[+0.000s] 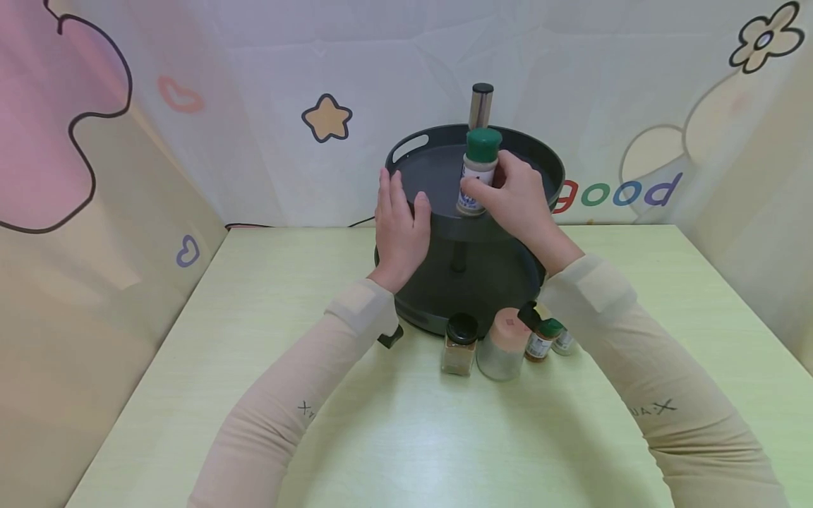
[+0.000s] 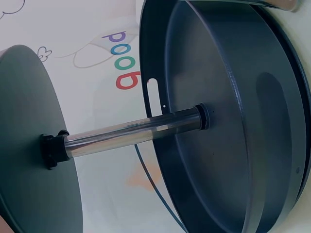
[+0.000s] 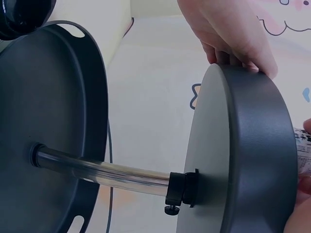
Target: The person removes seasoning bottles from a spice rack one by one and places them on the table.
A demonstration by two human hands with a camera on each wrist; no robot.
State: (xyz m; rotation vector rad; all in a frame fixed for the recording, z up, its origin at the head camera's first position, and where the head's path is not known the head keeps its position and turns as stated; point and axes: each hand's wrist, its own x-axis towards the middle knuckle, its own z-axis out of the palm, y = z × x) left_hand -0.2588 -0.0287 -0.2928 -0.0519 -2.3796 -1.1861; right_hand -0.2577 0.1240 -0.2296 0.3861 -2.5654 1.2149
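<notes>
My right hand (image 1: 524, 201) pinches a spice jar (image 1: 478, 169) with a green cap and a printed label between thumb and fingers. The jar is upright at the near edge of the upper tray (image 1: 466, 229) of a black two-tier round rack. My left hand (image 1: 403, 226), fingers straight, rests against the left side of that tray; the right wrist view shows its fingers (image 3: 233, 34) at the tray's rim. Part of the jar's label (image 3: 303, 145) also shows there beyond the tray wall. A metal pole (image 2: 131, 133) joins the upper tray to the lower tray (image 2: 218, 29).
Before the rack stand a square jar (image 1: 459, 349) with a black lid, a glass jar (image 1: 502, 360) with a pink lid and a small green-capped jar (image 1: 540, 346). Another small jar (image 1: 564, 343) is partly hidden beside it. A curtain (image 1: 267, 155) hangs behind the table (image 1: 267, 339).
</notes>
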